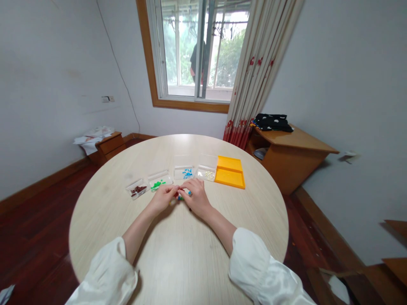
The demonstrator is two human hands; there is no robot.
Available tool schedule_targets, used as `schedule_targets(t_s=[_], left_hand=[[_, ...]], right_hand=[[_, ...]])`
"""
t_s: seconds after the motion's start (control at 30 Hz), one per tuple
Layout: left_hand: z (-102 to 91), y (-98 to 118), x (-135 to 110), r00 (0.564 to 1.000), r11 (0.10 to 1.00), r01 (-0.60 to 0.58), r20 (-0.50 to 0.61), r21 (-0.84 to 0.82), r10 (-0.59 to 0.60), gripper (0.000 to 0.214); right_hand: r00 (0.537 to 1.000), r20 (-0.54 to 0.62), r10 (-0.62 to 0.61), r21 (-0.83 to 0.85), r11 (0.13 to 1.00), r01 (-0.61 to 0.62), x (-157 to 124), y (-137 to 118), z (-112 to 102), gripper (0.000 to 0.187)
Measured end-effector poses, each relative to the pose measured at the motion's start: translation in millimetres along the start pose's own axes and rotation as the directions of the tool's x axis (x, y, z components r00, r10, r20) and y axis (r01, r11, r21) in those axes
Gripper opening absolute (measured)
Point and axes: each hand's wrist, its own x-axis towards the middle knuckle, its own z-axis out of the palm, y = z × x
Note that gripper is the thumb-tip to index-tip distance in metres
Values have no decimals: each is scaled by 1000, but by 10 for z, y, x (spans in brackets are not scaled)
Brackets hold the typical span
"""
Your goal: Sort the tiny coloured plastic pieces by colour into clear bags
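Note:
My left hand (163, 197) and my right hand (195, 195) meet over the middle of the round wooden table (104, 203). Both pinch small coloured pieces (182, 195) between their fingertips; blue and green bits show, too small to name. Just beyond the hands stands a row of clear plastic boxes: one with brown pieces (137, 189), one with green pieces (159, 181), one with blue pieces (184, 172) and one with white pieces (206, 173). An orange tray (230, 171) lies at the right end of the row.
A wooden desk (294, 148) with dark folded cloth (272, 122) stands at the right wall. A small cabinet (110, 144) with papers sits at the left wall. A window (197, 51) and curtain (257, 72) are behind the table.

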Motion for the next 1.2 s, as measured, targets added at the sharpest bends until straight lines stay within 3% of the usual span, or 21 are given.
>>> schedule_targets(t_s=[0.17, 0.27, 0.33, 0.47, 0.6, 0.7, 0.93, 1.0, 1.07, 1.13, 1.17, 1.2], left_hand=[[10, 10, -2, 999, 999, 31, -16, -9, -31, 45], [-12, -10, 16, 988, 996, 73, -130, -50, -79, 48], [-44, -30, 29, 970, 994, 90, -219, -63, -102, 50], [-103, -45, 36, 937, 995, 96, -334, -38, -103, 51], [-115, -24, 27, 932, 995, 96, -351, 11, -86, 47], [-116, -8, 20, 942, 995, 80, -330, 53, -58, 44], [-118, 5, 11, 941, 996, 54, -336, 76, -25, 38], [-124, 6, 12, 942, 995, 45, -334, 84, -15, 37], [-143, 0, 14, 955, 995, 37, -296, 89, -9, 34], [-173, -13, 14, 982, 995, 42, -186, 89, -25, 31], [-190, -21, 13, 992, 994, 49, -117, 99, -37, 30], [-207, -29, 11, 997, 991, 57, -54, 121, -50, 29]], right_hand=[[1000, -3, -16, -12, 1000, 16, 6, 10, -19, 8], [998, -64, -23, -53, 998, 20, 49, 98, -127, 11], [986, -166, 9, -104, 994, -26, 89, 226, -249, 13], [885, -442, 144, -188, 950, -248, 142, 602, -529, 20], [763, -600, 241, -195, 881, -431, 113, 933, -716, 19], [729, -609, 311, -188, 837, -514, 65, 1068, -761, 18], [729, -581, 363, -163, 825, -541, 61, 1110, -773, 26], [764, -517, 387, -82, 866, -494, 89, 1051, -773, 27], [849, -327, 415, 45, 904, -424, 109, 953, -758, 24], [921, 13, 390, 161, 908, -387, 110, 826, -720, 19], [914, 201, 352, 199, 899, -390, 103, 757, -694, 18], [878, 367, 308, 220, 888, -404, 92, 690, -665, 18]])
